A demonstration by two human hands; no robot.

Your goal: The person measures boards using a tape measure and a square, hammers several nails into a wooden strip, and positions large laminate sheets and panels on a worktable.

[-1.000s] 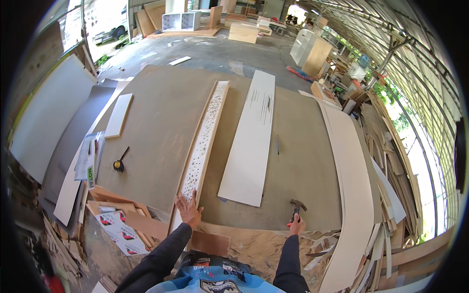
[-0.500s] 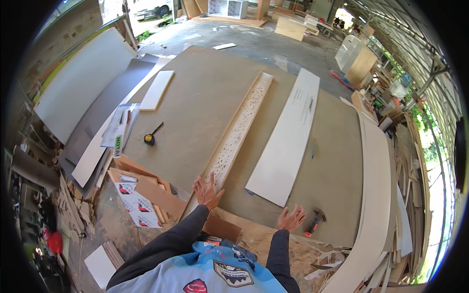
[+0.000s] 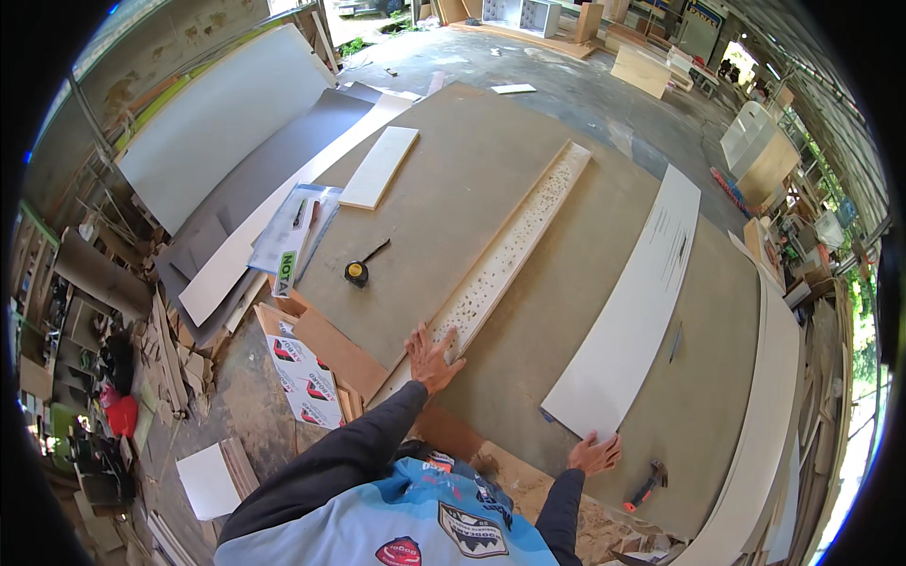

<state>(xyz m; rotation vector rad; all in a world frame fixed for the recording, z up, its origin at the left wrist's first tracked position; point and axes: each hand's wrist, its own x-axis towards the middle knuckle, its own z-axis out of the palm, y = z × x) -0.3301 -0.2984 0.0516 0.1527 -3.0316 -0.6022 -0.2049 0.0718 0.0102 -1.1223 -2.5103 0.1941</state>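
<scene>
My left hand [image 3: 434, 360] rests with fingers spread on the near part of a long narrow wooden piece [image 3: 514, 241]. Raised strips edge that piece, and brown spots speckle its pale face. At the near end of a long white board [image 3: 628, 316], my right hand [image 3: 595, 455] has its fingers outstretched against the edge, not wrapped round it. A hammer [image 3: 647, 486] with a red and black handle lies to the right of that hand. Farther off, between the speckled piece and the left edge, sits a black and yellow tape measure [image 3: 358, 273].
Everything lies on a large brown sheet [image 3: 444, 160]. A short white board [image 3: 380, 168] and a plastic folder [image 3: 288, 231] are on its left side. Pale curved strips [image 3: 755, 415] run along the right. Wood offcuts [image 3: 316, 373] crowd the near left corner.
My right hand has come from open air beside the white board to its near end. My left hand stays on the speckled piece. The whole view has shifted, with things now farther right.
</scene>
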